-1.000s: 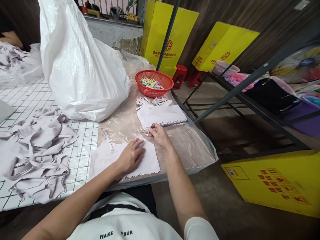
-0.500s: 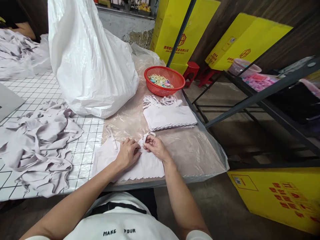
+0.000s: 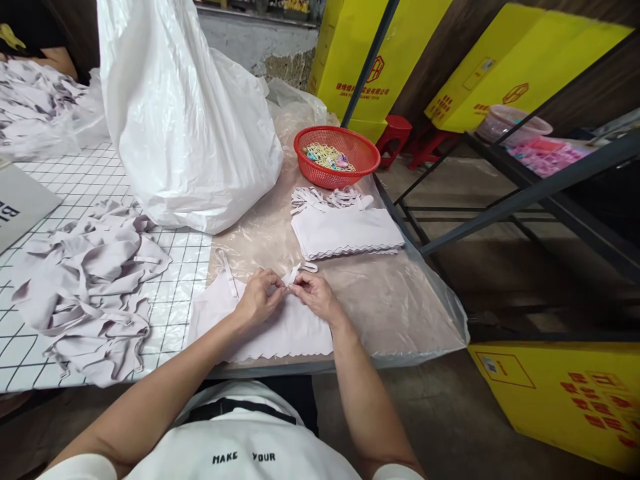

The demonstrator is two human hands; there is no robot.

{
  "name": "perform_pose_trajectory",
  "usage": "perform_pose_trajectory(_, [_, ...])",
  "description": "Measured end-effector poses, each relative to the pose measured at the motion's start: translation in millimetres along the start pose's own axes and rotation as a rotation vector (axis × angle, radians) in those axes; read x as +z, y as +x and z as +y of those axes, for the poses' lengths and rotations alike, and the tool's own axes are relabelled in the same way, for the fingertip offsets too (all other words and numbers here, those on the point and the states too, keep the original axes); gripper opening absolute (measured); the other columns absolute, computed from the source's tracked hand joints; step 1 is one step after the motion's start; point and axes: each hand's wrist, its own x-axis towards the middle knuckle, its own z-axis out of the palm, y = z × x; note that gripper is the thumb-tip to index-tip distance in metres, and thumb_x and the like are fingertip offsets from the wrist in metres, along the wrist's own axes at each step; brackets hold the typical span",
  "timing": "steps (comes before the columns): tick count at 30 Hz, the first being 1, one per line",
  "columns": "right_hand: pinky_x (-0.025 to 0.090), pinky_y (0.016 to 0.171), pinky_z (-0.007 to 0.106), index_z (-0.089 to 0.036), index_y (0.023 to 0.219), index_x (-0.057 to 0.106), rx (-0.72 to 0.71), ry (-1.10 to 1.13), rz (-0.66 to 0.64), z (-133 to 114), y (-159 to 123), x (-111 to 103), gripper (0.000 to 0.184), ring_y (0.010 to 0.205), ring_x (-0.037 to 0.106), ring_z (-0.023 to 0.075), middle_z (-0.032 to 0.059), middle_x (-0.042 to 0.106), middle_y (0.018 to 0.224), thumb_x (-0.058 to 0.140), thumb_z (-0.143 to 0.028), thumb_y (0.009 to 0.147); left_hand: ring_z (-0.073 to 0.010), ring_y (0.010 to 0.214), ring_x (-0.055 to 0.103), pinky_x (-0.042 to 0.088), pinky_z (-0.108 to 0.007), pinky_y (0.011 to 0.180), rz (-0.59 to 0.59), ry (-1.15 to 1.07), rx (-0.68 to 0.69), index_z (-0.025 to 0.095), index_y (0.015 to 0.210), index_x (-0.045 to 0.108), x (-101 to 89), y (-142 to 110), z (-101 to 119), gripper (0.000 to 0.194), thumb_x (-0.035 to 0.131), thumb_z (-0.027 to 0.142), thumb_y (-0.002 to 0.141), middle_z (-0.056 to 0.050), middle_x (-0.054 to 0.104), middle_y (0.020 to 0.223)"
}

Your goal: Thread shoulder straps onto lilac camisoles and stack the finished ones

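A pale lilac camisole [image 3: 285, 337] with thin straps and a scalloped hem lies flat at the table's front edge. My left hand [image 3: 259, 295] is closed in a pinch on its top edge. Right beside it, my right hand [image 3: 316, 297] pinches the same edge where the right strap [image 3: 292, 275] joins; the fingertips of both hands nearly meet. The left strap [image 3: 227, 273] lies loose on the table. Behind my right hand is a neat stack of matching camisoles [image 3: 347, 233], their straps bunched at the back.
A crumpled heap of lilac garments [image 3: 95, 287] lies at left. A large white plastic bag [image 3: 190, 133] stands behind it. A red basket [image 3: 335, 177] holds small pieces. A metal rack [image 3: 530, 193] and yellow boxes [image 3: 560, 400] are at right. Another person's arm [image 3: 60, 61] shows far left.
My left hand has risen from lying over the cloth to a pinch at the top edge. My right fingers have come closer to it. The view has shifted slightly.
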Motion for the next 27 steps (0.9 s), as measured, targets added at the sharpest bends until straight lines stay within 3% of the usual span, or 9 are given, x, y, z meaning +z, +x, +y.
perform_pose_trajectory(7, [0.037,0.062,0.025,-0.019,0.076,0.052,-0.187,-0.211,-0.004,0.6,-1.0,-4.5,0.019,0.068,0.046,0.0125,-0.0019,0.05,0.072,0.054,-0.032,0.089,-0.0246,0.089,0.052,0.039,-0.038,0.078,-0.081,0.109,-0.022,0.018,0.084,0.065,6.0,-6.3,4.0,0.013,0.071,0.029,0.079,-0.006,0.063,0.087])
perform_pose_trajectory(14, [0.035,0.064,0.026,-0.02,0.074,0.048,-0.275,-0.331,-0.05,-1.4,-3.1,-10.5,0.019,0.07,0.045,0.0136,-0.0011,0.048,0.075,0.055,-0.028,0.09,-0.0228,0.087,0.052,0.036,-0.038,0.079,-0.084,0.08,-0.053,0.017,0.072,0.061,9.5,-8.6,5.1,0.011,0.069,0.02,0.078,-0.004,0.061,0.084])
perform_pose_trajectory(27, [0.035,0.066,0.027,-0.022,0.077,0.044,-0.306,-0.416,-0.135,2.0,-5.9,-15.6,0.019,0.071,0.043,0.0146,-0.0014,0.045,0.075,0.051,-0.027,0.093,-0.0216,0.087,0.052,0.035,-0.037,0.08,-0.023,0.001,-0.03,0.018,0.073,0.063,13.0,-12.3,-2.4,0.013,0.072,0.024,0.081,-0.004,0.063,0.083])
